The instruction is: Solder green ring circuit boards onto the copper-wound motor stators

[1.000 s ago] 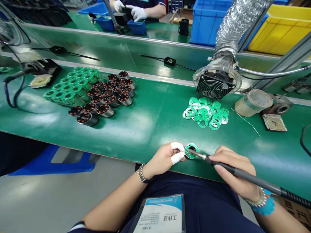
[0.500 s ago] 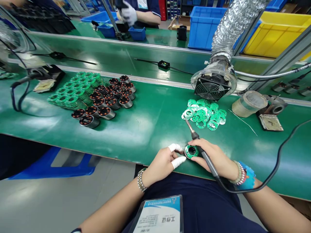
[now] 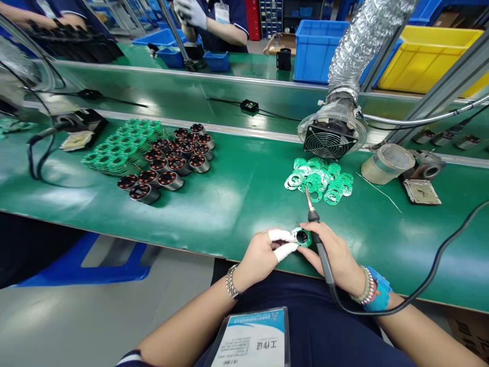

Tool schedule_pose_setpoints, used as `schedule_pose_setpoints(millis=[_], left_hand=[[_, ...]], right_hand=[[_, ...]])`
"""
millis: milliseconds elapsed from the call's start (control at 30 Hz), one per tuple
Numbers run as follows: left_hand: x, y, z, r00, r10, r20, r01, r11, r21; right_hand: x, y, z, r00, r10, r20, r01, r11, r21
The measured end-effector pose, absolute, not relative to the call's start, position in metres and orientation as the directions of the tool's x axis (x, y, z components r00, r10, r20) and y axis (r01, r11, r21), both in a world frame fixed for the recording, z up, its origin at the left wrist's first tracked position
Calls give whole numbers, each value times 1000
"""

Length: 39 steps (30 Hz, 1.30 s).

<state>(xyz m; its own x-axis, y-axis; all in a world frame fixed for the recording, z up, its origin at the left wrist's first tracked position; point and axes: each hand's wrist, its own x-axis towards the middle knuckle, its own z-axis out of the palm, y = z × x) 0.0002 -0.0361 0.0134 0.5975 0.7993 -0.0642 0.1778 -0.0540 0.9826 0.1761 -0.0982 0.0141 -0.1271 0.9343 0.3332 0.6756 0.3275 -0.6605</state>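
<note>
One small green ring circuit board (image 3: 305, 238) — held just above the front edge of the green tabletop (image 3: 237, 216), between both hands, dark centre hole facing up. Left hand (image 3: 259, 261) low and turned inward, two white-capped fingers (image 3: 282, 235) pinching the board's near rim, the exact grip partly hidden behind those caps. Right hand (image 3: 332, 250) close beside it, curled around a black soldering iron (image 3: 323, 252) in a pen grip, fingers narrow on the handle, metal tip (image 3: 307, 200) angled up and clear of the board. Whether the right hand's edge touches the board — impossible to tell from this view. Step in hand, by the look of it: soldering on this one board, with the iron off the joint. Any further joint calling for the tip brought back down onto a pad, and for a steady pinch from the left fingers. Farther along the tabletop, a loose heap of similar boards (image 3: 319, 181) in front of a small extractor fan (image 3: 328, 140); to the left, rows of copper-wound motor parts (image 3: 164, 158) beside stacked green boards (image 3: 118, 148). Iron's black cable (image 3: 431, 278) looping off to the right.
</note>
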Motion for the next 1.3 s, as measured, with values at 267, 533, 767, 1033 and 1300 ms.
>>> schedule_pose_setpoints(millis=[267,533,767,1033,1300], left_hand=[[11,-33,17,530,771,-352,-29,432,902],[11,-34,11,559,778,-287,64,305,950],[6,-33,13,614,750,-248,158,191,969],[-2,-39,8,644,729,-232,196,136,971],[-1,-36,4,668,710,-222,183,132,974]], right_hand=[[171,-88,30,-125,883,453,608,429,-668],[167,-76,27,-242,841,484,560,529,-638],[170,-74,24,-343,808,478,598,581,-553],[171,-92,26,-280,835,474,640,531,-556],[194,-113,45,-72,888,455,603,402,-689]])
